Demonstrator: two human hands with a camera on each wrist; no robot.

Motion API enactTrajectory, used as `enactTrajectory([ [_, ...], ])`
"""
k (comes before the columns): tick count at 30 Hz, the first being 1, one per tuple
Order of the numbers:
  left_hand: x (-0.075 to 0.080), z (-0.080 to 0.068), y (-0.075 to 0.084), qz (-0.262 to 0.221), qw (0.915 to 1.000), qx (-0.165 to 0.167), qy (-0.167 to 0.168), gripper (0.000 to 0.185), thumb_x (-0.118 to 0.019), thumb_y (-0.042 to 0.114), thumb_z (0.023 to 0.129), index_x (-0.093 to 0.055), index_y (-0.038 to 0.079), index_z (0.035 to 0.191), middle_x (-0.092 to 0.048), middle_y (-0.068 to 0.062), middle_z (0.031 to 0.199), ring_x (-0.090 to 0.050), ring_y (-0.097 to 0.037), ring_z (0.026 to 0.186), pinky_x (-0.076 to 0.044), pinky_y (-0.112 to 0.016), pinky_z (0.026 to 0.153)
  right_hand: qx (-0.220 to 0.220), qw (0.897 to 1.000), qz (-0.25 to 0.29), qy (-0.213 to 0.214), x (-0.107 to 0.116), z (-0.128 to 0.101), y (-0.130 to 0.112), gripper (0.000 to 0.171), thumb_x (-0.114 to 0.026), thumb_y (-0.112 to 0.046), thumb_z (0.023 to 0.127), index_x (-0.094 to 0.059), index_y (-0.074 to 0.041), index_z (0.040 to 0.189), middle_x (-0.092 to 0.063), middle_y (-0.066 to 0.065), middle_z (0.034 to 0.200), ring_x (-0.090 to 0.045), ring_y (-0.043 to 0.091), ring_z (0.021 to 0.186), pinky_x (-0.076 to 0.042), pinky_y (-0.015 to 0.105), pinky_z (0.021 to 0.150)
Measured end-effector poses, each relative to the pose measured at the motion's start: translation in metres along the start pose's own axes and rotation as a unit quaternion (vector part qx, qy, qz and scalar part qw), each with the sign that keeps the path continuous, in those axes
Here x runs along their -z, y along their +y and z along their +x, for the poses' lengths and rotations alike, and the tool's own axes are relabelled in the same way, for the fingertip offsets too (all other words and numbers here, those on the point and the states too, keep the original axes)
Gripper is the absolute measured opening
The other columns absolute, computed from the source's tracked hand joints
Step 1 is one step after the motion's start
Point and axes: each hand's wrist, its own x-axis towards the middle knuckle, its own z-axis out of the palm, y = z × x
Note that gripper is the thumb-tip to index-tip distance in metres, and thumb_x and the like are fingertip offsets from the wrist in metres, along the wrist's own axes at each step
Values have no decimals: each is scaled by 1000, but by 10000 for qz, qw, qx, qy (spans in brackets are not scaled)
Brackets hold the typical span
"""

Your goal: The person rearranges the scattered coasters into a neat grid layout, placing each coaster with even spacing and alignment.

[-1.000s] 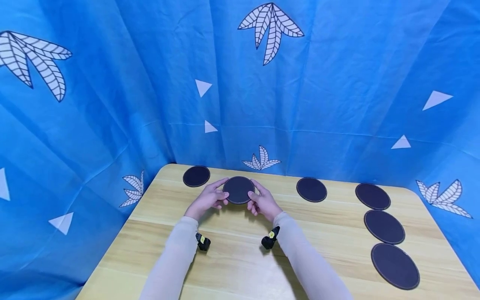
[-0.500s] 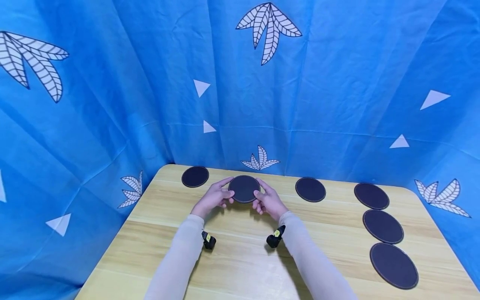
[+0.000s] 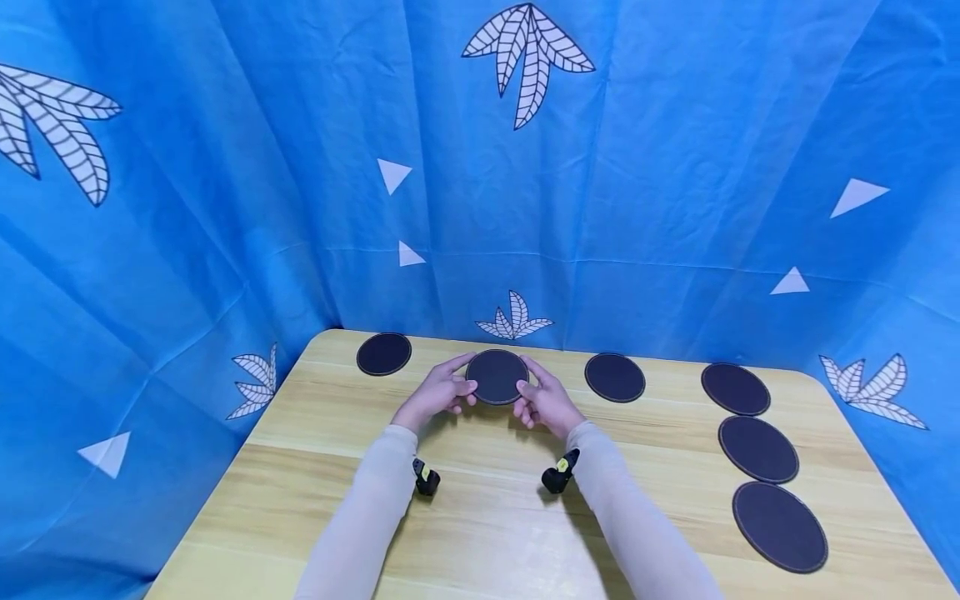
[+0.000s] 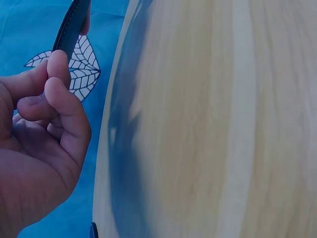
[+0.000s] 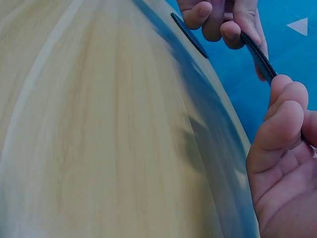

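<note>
My left hand (image 3: 437, 393) and right hand (image 3: 549, 403) pinch the dark disc (image 3: 497, 377) in their fingers (image 4: 69, 109). I've shifted it rightward.

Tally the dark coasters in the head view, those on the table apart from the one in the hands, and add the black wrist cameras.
Table coasters, lying on the wooden table: 5
Held coaster, between left hand and right hand: 1
Black wrist cameras: 2
Total: 8

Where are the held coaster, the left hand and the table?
Held coaster (image 3: 497, 377): head view, middle of its flat face.
Left hand (image 4: 42, 156): left wrist view, on the palm.
Table (image 3: 487, 521): head view, bare stretch of its top.
</note>
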Motion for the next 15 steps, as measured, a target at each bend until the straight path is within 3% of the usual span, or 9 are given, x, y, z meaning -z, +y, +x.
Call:
enactTrajectory([
  [7, -8, 8, 0, 15, 9998, -75, -179, 68, -59, 3, 99, -30, 11, 160, -65, -9, 76, -58, -16, 64, -48, -23, 50, -27, 10000, 6, 31, 10, -2, 0, 63, -43, -10, 109, -16, -22, 164, -62, 7, 62, -53, 12, 46, -48, 24, 44],
  [10, -13, 10, 2, -9, 9997, -60, -226, 67, -58, 2, 99, -30, 10, 160, -65, -16, 79, -57, -16, 63, -48, -23, 50, -22, 10000, -23, 30, 15, -3, 1, 63, -42, -9, 109, -15, -21, 164, -62, 7, 62, -53, 12, 47, -48, 24, 45],
  [15, -22, 12, 5, -14, 9998, -18, -199, 67, -55, -1, 99, -29, 11, 160, -65, -13, 78, -53, -14, 57, -48, -22, 50, -29, 9999, -104, 64, 23, -6, 1, 63, -42, -9, 109, -14, -19, 164, -62, 8, 63, -53, 13, 48, -48, 25, 45],
])
